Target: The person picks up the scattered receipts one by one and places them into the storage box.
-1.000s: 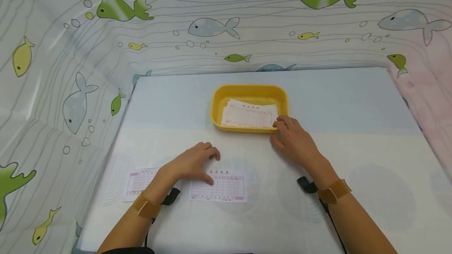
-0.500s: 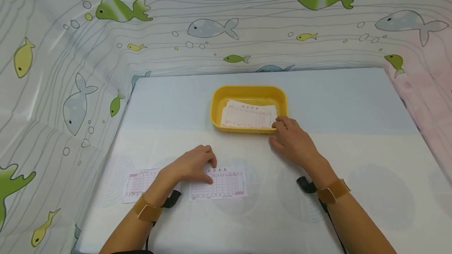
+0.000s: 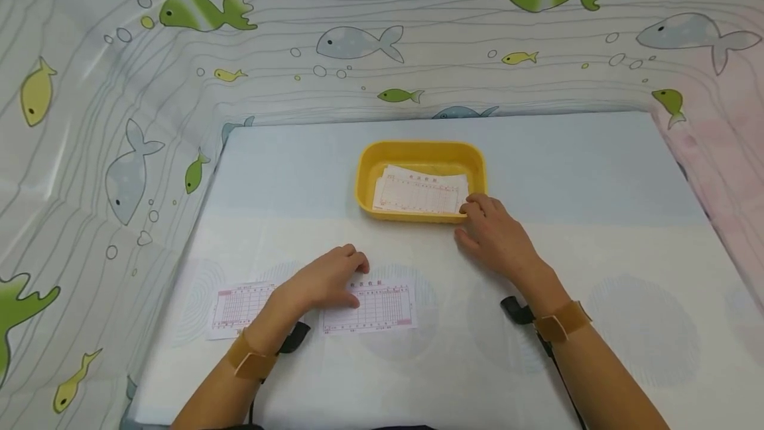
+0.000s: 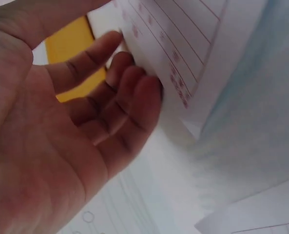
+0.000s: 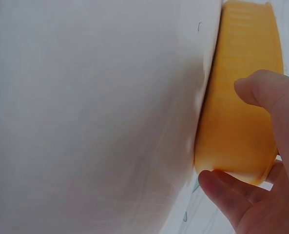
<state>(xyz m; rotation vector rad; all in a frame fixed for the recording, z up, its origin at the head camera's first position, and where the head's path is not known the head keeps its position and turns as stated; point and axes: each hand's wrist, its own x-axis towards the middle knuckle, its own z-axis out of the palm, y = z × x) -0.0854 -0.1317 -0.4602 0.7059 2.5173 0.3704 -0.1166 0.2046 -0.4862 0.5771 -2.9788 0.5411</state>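
A yellow plastic tray (image 3: pixel 424 151) stands at the back middle of the table, holding a stack of printed receipt slips (image 3: pixel 422 192). At its front right corner, my right hand (image 3: pixel 497 234) grips the tray, some fingers over the rim; the right wrist view shows the thumb along the tray's outer wall (image 5: pixel 237 112). My left hand (image 3: pixel 328 279) rests by a receipt slip (image 3: pixel 376 310) on the table, its fingers loosely bent and the thumb over the slip's left part. A second slip (image 3: pixel 241 308) lies to the left, partly covered by the left wrist.
A pale cloth covers the table (image 3: pixel 537 377). Behind and left rises a fish-patterned curtain (image 3: pixel 358 78). Each wrist carries a tan strap (image 3: pixel 564 320) with a small black camera (image 3: pixel 516 310) and a cable.
Hardly anything differs. The left fingers shift slightly over the slip, and the whole head view moves a little; the right hand stays at the tray's corner.
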